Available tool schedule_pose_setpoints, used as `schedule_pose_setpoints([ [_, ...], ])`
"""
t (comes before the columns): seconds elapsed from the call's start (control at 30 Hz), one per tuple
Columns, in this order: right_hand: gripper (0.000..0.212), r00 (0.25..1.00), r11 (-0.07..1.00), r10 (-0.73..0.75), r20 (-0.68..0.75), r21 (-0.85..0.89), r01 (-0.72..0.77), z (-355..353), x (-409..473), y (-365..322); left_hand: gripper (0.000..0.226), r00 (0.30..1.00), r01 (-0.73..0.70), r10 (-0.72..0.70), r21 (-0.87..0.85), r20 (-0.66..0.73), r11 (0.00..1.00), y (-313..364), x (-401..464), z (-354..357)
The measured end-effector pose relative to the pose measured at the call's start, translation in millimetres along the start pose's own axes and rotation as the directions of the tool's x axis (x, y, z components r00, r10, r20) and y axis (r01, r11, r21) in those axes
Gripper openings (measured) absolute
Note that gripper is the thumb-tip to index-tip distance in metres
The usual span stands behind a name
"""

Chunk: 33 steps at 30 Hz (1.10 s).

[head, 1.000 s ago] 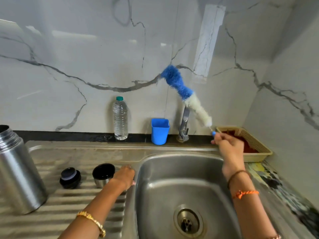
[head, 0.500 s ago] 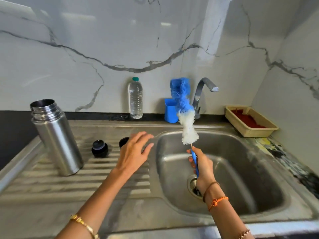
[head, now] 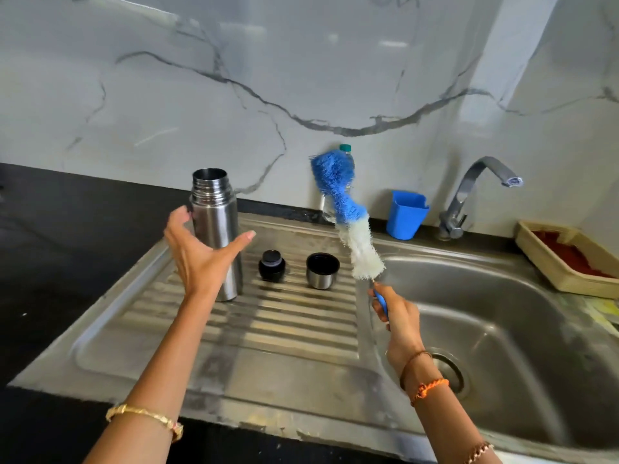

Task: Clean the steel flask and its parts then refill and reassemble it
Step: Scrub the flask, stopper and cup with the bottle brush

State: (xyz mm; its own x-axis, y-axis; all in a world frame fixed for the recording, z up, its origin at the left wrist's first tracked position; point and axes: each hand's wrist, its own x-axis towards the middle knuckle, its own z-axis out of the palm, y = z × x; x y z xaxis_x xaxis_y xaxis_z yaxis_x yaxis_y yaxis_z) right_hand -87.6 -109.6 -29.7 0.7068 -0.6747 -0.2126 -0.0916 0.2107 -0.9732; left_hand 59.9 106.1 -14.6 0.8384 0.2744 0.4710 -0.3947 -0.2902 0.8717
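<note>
Left hand (head: 201, 252) spread open beside upright steel flask (head: 217, 229) to steady it, right hand (head: 398, 316) gripping bottle brush (head: 345, 212) for scrubbing.

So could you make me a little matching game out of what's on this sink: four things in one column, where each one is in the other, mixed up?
Things:
1. steel flask
2. bottle brush
3. blue cup
4. black stopper

Places:
A. by the wall, left of the tap
B. gripped by its handle in the right hand
C. on the ribbed drainboard, between the flask and the steel cap
D. upright on the drainboard, open at the top, just beyond the spread left hand

Pairs: 1-D, 2-B, 3-A, 4-C
</note>
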Motion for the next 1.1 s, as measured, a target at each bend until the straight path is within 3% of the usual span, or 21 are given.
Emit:
schedule_pose_setpoints([
  [0.2,0.032,0.979,0.973,-0.201,-0.008,-0.12,0.199,1,9,-8,0.102,0.991,0.128,-0.129,0.041,0.032,0.991,-9,23,-7],
  [0.3,0.027,0.96,0.952,-0.28,-0.009,-0.134,0.277,-4,8,-9,0.089,0.983,0.184,-0.185,0.077,0.009,0.98,-10,35,-7],
  [0.43,0.012,0.926,0.917,-0.361,-0.112,-0.224,0.331,-21,-3,15,0.076,0.999,-0.03,0.027,0.065,0.046,0.997,4,27,-8],
  [0.53,0.008,0.855,0.874,-0.474,-0.209,-0.23,0.428,-41,-6,10,0.076,0.966,-0.238,0.239,-0.023,0.093,0.971,43,28,5],
  [0.63,0.01,0.777,0.832,-0.553,-0.3,-0.253,0.494,-62,-5,-2,0.072,0.897,-0.422,0.425,-0.046,0.126,0.905,73,25,30],
  [0.73,0.006,0.725,0.806,-0.591,-0.354,-0.276,0.523,-89,-5,-1,0.074,0.783,-0.598,0.58,0.014,0.223,0.801,77,6,59],
  [0.83,0.004,0.693,0.788,-0.613,-0.379,-0.352,0.505,-120,1,-4,0.078,0.711,-0.678,0.631,0.068,0.311,0.732,91,-8,89],
  [1.03,0.011,0.601,0.723,-0.688,-0.406,-0.455,0.52,-169,36,-15,0.081,0.648,-0.753,0.664,0.182,0.373,0.632,127,-12,145],
  [1.1,0.022,0.565,0.684,-0.724,-0.395,-0.514,0.518,-184,41,-9,0.08,0.64,-0.766,0.669,0.238,0.379,0.597,127,-19,157],
])
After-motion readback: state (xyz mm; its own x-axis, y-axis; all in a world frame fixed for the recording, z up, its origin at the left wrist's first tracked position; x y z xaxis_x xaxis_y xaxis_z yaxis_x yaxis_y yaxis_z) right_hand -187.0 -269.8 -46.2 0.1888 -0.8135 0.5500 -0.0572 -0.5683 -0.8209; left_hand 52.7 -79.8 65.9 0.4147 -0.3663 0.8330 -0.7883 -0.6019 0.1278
